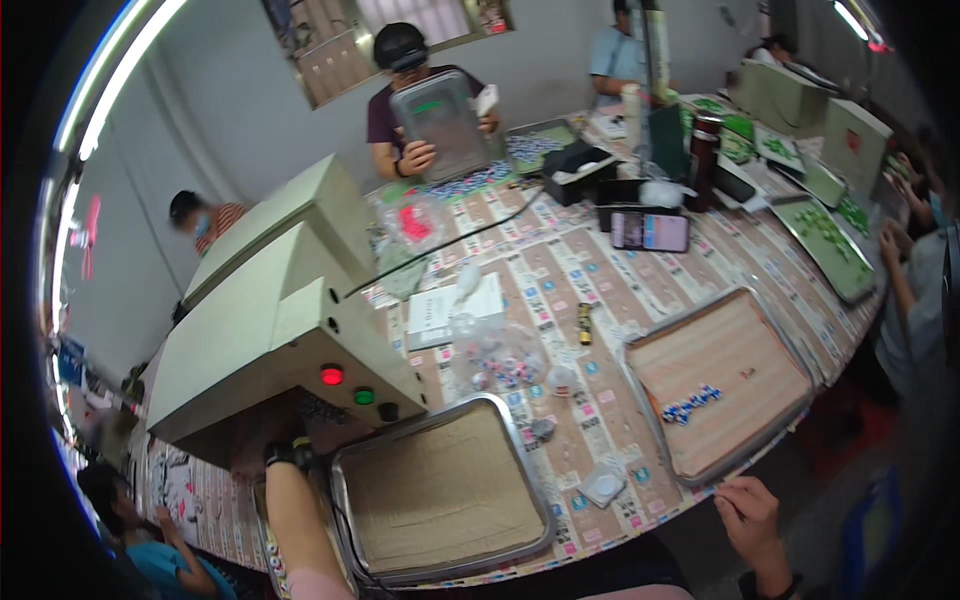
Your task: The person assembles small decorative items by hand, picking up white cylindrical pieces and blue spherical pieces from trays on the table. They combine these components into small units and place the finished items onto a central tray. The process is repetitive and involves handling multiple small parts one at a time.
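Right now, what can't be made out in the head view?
- Left hand: reaches under the beige machine; its housing hides the fingers, so any grip is unknown.
- Right hand: loosely curled at the table edge; anything inside it is too small to tell.
- Small blue and white pieces on the right tray: too small to identify.
- Clear bag: contents blurred.

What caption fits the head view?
Left hand reaches under a beige machine; right hand rests by a tray.
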Demonstrator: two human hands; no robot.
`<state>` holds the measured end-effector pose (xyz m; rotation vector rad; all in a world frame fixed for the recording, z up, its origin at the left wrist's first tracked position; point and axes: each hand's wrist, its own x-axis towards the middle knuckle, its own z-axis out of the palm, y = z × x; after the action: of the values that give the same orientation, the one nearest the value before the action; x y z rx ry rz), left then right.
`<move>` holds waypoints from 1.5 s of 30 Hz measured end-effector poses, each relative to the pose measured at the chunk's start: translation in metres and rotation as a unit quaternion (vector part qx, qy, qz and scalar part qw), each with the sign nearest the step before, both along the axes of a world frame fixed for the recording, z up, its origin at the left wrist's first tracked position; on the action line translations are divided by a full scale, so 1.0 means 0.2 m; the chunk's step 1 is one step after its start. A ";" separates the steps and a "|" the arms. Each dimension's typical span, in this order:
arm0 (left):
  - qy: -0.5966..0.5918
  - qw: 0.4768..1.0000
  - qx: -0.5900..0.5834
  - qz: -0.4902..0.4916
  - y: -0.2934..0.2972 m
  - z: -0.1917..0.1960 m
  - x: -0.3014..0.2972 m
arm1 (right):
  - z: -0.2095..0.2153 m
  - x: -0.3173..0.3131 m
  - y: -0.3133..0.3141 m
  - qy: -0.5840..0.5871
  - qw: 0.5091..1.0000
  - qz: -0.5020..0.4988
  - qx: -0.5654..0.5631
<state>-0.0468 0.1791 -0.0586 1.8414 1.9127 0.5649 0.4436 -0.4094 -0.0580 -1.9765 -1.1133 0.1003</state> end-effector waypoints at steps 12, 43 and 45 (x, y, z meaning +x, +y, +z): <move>-0.765 0.525 -0.373 -0.017 -0.90 0.10 0.42 | 0.00 0.02 -0.15 -0.004 0.996 0.021 0.088; -0.094 0.843 0.216 -0.484 -2.13 -0.16 2.52 | -0.11 0.00 -0.39 0.052 0.979 0.023 0.197; -0.107 0.845 0.195 -0.487 -2.14 -0.16 2.52 | -0.10 0.01 -0.38 0.047 0.979 0.026 0.198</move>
<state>0.4566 -0.2492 -0.0909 2.5268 0.5439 0.7553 0.4456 -0.4856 -0.0785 -1.5731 -1.0331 -0.0009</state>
